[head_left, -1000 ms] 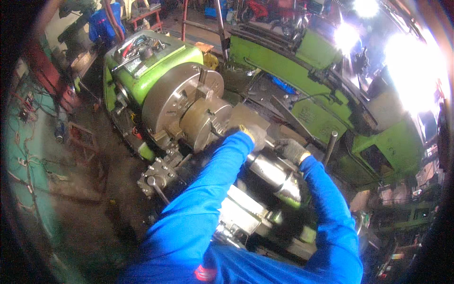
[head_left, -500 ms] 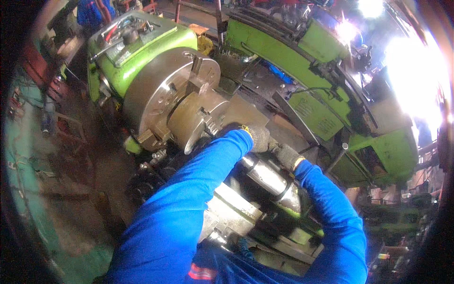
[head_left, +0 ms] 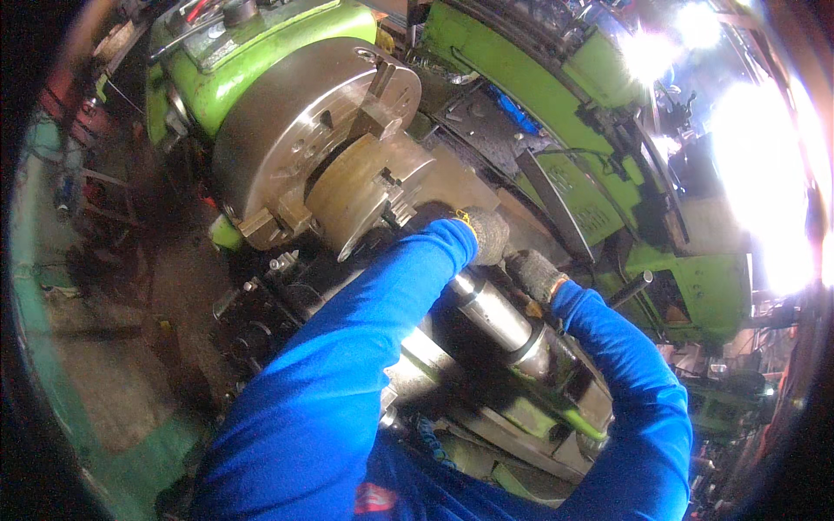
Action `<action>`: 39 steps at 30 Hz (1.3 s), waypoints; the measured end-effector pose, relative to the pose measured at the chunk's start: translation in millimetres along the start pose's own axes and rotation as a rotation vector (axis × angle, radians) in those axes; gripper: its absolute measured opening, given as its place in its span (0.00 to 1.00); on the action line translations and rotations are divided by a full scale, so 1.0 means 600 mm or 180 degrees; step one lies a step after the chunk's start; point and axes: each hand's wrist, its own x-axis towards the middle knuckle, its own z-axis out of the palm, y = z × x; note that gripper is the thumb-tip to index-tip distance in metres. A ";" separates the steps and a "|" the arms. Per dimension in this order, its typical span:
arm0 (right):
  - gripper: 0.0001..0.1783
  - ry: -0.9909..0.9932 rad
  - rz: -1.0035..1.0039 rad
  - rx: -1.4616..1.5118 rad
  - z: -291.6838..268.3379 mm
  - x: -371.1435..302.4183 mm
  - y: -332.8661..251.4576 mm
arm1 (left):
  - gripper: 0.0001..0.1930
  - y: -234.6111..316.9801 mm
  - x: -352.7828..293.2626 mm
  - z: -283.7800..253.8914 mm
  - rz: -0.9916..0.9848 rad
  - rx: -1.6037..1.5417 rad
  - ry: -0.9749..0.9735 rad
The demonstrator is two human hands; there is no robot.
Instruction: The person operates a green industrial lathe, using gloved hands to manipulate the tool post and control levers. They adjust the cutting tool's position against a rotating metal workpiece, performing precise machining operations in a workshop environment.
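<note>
A large round lathe chuck (head_left: pixel 261 148) grips a thick metal cylinder (head_left: pixel 352 187) with its jaws. My left hand (head_left: pixel 488 236), in a grey knit glove, is by the free end of this workpiece, rounded over, its fingers hidden from view. Just to its right, my right hand (head_left: pixel 532 273), gloved alike, has its fingers curled in toward the left one. Whatever lies between the two hands is too hidden to make out. Below them the shiny tailstock quill (head_left: pixel 495 314) points up at the workpiece.
The green headstock (head_left: pixel 252 69) rises behind the chuck. A long green machine body (head_left: pixel 495 52) runs along the far side, with a dark flat plate (head_left: pixel 553 204) leaning near it. A round bar (head_left: pixel 632 289) sticks out right of my right hand. Bright lights glare at upper right.
The view has shifted, so the chuck looks larger and the headstock sits higher in the picture. Both hands stay close together by the workpiece's end, with little visible change in their pose.
</note>
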 end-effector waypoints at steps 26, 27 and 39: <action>0.19 -0.0813 -0.0014 -0.0843 -0.063 0.000 -0.055 | 0.16 0.003 -0.019 -0.039 0.0385 -0.0047 0.0062; 0.19 -0.0745 0.0058 -0.0835 -0.063 -0.002 -0.060 | 0.16 0.005 -0.023 -0.042 0.0382 -0.0097 0.0108; 0.15 -0.0234 0.1620 0.0840 -0.058 -0.024 -0.084 | 0.20 0.031 -0.058 -0.095 -0.0048 -0.0196 -0.0239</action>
